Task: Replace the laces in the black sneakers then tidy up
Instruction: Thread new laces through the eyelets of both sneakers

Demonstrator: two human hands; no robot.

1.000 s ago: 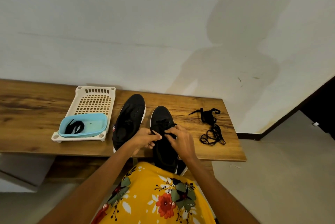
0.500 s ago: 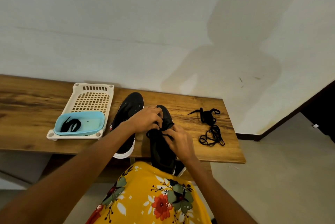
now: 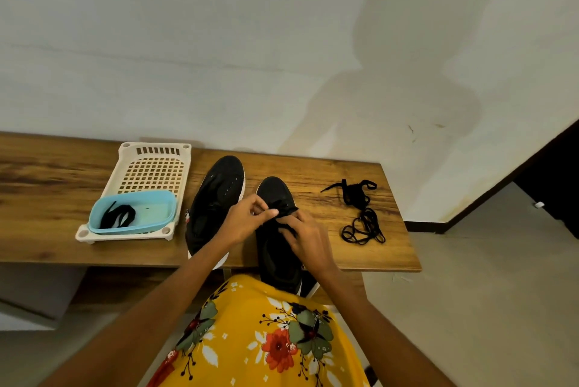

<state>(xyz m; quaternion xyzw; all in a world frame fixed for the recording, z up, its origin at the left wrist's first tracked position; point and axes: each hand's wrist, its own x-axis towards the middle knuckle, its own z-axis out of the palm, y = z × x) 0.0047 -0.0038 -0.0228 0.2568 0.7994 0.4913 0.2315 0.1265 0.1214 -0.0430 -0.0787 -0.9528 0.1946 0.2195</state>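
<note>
The wooden bench (image 3: 329, 173) carries everything, set against the wall. On its left stands a white slotted tray (image 3: 155, 167) with a blue tub (image 3: 163, 202) at its near end, and a black lace (image 3: 117, 218) is coiled inside the tub. The left sneaker (image 3: 216, 198) lies just beside the tray, toe to the wall, and its eyelet rows look bare. The right sneaker (image 3: 275, 249) sits next to it under my hands, its heel overhanging the bench edge toward my lap. Both shoes look light, with soft uppers that would give under pressure and firmer white soles, so I judge the sole or heel to be the place to steady one. A loose tangle of laces (image 3: 360, 214) lies well to the right of the shoes. My right hand (image 3: 308, 242) rests over the lacing area with fingers curled down onto the lace in the shoe (image 3: 286, 222) — whether they pinch it I cannot tell, as the fingertips are hidden. My left hand (image 3: 242, 220) is curled, thumb and fingers pinched on a strand of that lace at the upper eyelets. The lace is thin, limp and slack — best taken near its stiff tip for threading, and kept taut, since I expect it to twist or slip back through an eyelet.
</note>
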